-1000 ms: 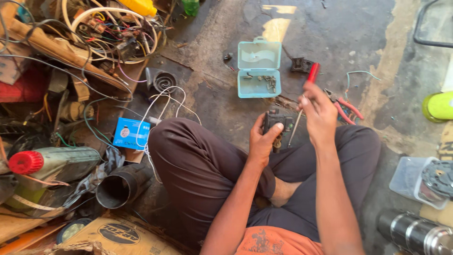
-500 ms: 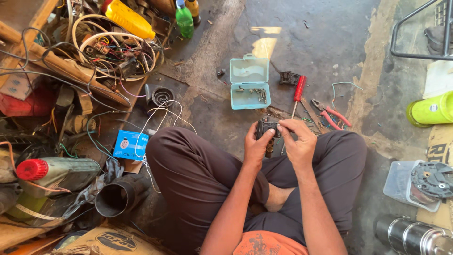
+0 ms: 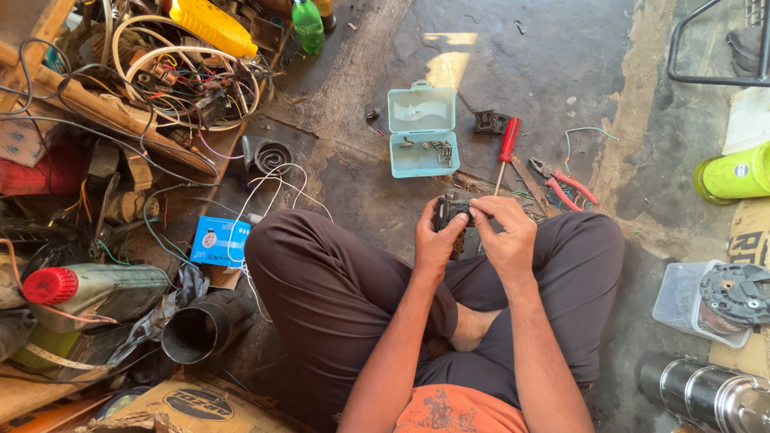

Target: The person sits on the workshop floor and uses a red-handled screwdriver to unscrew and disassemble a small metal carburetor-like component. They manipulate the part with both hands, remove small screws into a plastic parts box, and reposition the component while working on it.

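I sit cross-legged on a concrete floor. Both hands hold a small black electrical part (image 3: 451, 212) above my knees. My left hand (image 3: 435, 240) grips its left side, my right hand (image 3: 504, 232) pinches its top right edge. A red-handled screwdriver (image 3: 507, 147) lies on the floor just beyond the hands. An open teal plastic box (image 3: 422, 131) with small screws sits further out. Red-handled pliers (image 3: 566, 181) lie to the right of the screwdriver, beside another small black part (image 3: 488, 122).
A heap of wires, coils and scrap (image 3: 152, 72) fills the left side, with a blue box (image 3: 220, 241), a black pipe (image 3: 200, 329) and a red-capped tool (image 3: 88, 289). A green container (image 3: 734, 176), a clear tub (image 3: 698, 303) and a metal cylinder (image 3: 706, 393) stand at the right.
My right hand has put the red screwdriver down on the floor and joined my left hand on the black part. The view has shifted downward.
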`<move>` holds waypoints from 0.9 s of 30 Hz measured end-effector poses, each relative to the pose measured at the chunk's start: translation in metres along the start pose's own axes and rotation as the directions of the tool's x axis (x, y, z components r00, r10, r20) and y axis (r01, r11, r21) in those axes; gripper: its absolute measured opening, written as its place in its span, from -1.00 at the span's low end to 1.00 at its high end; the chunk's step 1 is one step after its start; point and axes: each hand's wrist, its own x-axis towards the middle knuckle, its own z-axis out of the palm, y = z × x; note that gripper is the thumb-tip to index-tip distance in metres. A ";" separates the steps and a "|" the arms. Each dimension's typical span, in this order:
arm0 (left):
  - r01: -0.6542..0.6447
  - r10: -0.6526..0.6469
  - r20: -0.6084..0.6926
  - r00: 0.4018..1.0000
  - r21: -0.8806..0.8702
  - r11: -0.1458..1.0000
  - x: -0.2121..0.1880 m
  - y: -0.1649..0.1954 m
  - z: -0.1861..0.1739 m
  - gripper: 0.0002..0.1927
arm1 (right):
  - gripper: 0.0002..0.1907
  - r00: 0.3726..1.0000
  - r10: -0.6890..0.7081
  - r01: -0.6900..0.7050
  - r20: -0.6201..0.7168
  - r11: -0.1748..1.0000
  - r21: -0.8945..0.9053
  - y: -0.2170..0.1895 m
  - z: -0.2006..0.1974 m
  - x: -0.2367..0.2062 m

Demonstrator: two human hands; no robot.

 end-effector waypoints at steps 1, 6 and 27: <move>-0.017 0.017 -0.002 1.000 0.014 1.000 0.000 0.001 0.000 -0.59 | -0.81 1.000 -0.011 0.012 0.010 1.000 -0.029 -0.001 -0.001 0.001; -0.076 0.076 0.011 0.997 0.071 0.995 0.000 0.004 0.003 -0.59 | -0.81 0.997 -0.058 0.064 0.059 0.994 -0.092 -0.008 -0.007 0.005; -0.157 0.186 -0.017 0.982 0.463 0.872 -0.007 0.023 0.010 -0.48 | -0.77 0.937 0.330 -0.263 0.118 0.885 -0.384 -0.010 -0.010 0.000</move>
